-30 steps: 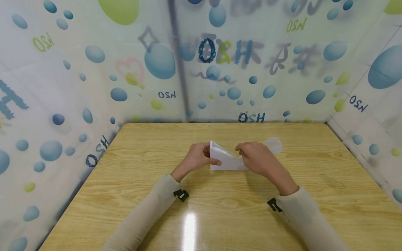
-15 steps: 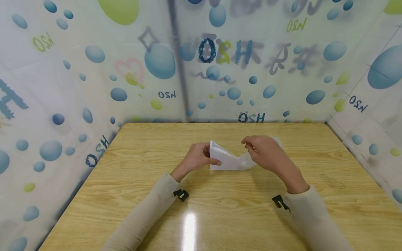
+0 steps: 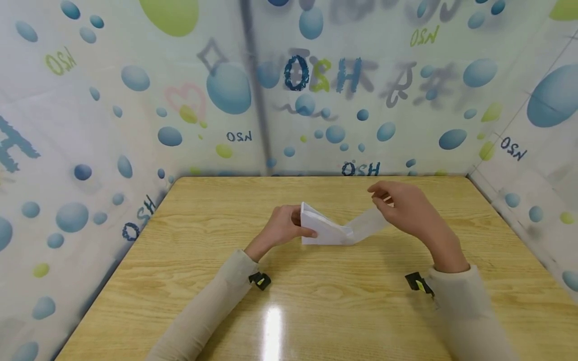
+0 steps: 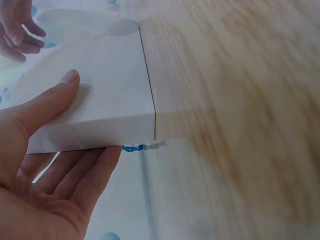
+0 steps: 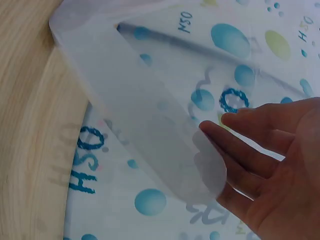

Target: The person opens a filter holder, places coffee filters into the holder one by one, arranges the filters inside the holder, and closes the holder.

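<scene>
A white wedge-shaped box [image 3: 322, 232] stands on the wooden table, its top edge sloping down to the right. A translucent strip [image 3: 367, 226] with a rounded end reaches out from the box's low right end and rises. My left hand [image 3: 283, 226] grips the box's left end, thumb on the near face and fingers behind. In the left wrist view, the thumb lies on the box's white face [image 4: 110, 80]. My right hand [image 3: 408, 208] is at the strip's free end. In the right wrist view, loosely extended fingers lie against the strip's rounded tip [image 5: 202, 172], some seen through it.
The wooden table [image 3: 334, 311] runs back to a bubble-patterned wall covering [image 3: 280, 125]. Similar printed coverings stand at both sides. Black clips [image 3: 259, 281] hang near the two sleeve cuffs.
My right hand has moved right and upward from the box's low end toward the strip's free end, uncovering more of the strip. The left hand and box have stayed in place.
</scene>
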The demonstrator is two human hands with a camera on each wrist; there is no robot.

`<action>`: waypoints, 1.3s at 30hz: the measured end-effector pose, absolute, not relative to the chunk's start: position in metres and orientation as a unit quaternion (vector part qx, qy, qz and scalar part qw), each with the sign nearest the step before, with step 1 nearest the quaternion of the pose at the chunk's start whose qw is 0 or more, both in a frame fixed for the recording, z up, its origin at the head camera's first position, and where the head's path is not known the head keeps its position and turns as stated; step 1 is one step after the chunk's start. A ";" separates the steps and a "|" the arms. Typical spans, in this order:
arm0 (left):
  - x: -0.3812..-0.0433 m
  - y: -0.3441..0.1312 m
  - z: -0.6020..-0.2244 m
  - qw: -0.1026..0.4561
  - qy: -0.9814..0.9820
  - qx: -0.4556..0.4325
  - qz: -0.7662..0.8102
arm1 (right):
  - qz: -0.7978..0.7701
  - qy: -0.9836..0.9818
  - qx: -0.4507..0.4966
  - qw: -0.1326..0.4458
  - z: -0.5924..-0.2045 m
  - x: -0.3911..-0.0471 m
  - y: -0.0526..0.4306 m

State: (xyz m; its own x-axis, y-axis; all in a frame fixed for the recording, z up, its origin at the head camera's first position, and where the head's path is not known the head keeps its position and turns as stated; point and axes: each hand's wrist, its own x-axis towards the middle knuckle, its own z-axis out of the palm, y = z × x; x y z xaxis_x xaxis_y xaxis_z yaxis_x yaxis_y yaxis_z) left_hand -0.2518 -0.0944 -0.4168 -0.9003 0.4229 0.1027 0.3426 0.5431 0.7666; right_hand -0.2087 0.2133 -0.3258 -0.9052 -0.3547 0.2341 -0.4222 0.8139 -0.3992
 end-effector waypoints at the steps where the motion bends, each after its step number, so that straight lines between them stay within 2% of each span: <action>1: -0.252 -0.094 -0.417 0.046 0.877 0.219 0.425 | 0.231 -0.949 0.202 0.075 -0.324 -0.208 0.216; 13: -0.253 -0.094 -0.418 0.047 0.876 0.220 0.427 | 0.235 -0.952 0.181 0.074 -0.318 -0.209 0.236; 23: -0.252 -0.094 -0.418 0.047 0.877 0.217 0.425 | 0.260 -0.949 0.177 0.015 -0.318 -0.213 0.255; 39: -0.251 -0.094 -0.416 0.045 0.879 0.217 0.422 | 0.341 -0.909 0.227 -0.077 -0.335 -0.224 0.281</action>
State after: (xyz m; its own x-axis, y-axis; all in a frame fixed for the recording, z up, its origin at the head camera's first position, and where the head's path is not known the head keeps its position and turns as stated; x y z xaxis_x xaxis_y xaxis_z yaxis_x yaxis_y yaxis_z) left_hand -0.2507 -0.0939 -0.4162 -0.9020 0.4192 0.1033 0.3428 0.5499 0.7617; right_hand -0.2237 0.2805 -0.3352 -0.8850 -0.4655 0.0140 -0.3600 0.6649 -0.6545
